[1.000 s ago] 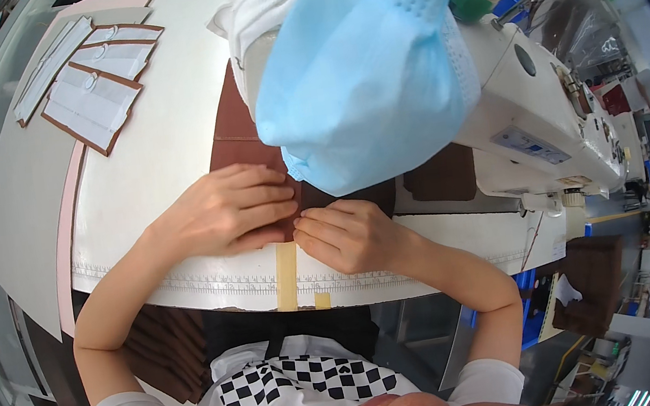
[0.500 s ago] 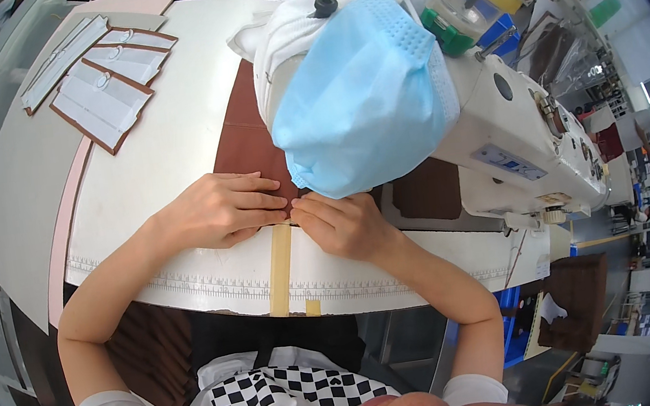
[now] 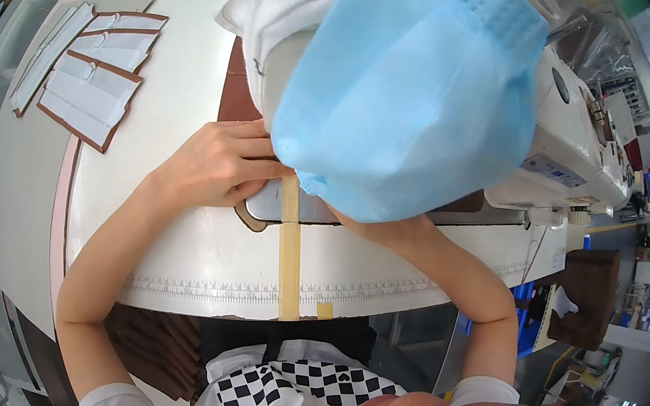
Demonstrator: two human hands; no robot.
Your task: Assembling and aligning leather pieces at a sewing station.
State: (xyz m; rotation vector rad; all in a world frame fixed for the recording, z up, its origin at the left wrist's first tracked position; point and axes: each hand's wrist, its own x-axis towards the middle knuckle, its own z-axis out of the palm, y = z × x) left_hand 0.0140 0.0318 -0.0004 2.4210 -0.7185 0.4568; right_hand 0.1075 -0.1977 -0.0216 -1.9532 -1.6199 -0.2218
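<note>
My left hand (image 3: 223, 165) lies flat on a reddish-brown sheet, perhaps leather (image 3: 235, 92), its fingers stretched out toward the sewing machine (image 3: 565, 126). Its fingertips disappear behind a pale blue face mask (image 3: 409, 93) that hangs in front of the machine head. Only the wrist and back edge of my right hand (image 3: 394, 228) show below the mask; the fingers are hidden. Between the two hands, a bare metal plate (image 3: 264, 204) is set in the white table (image 3: 208, 251). A strip of yellow tape (image 3: 290, 269) crosses the plate's edge and runs to the table's front.
Several white panels with brown borders (image 3: 91, 94) lie at the far left on a grey board (image 3: 12, 195). White cloth (image 3: 279, 12) bunches beside the mask. A printed ruler scale (image 3: 213, 289) follows the table's front edge. A brown chair-like object (image 3: 584, 300) stands at the right.
Both hands have moved farther from the table's front edge, and the brown sheet with them, baring the metal plate. My right hand has slipped behind the mask, which looms larger.
</note>
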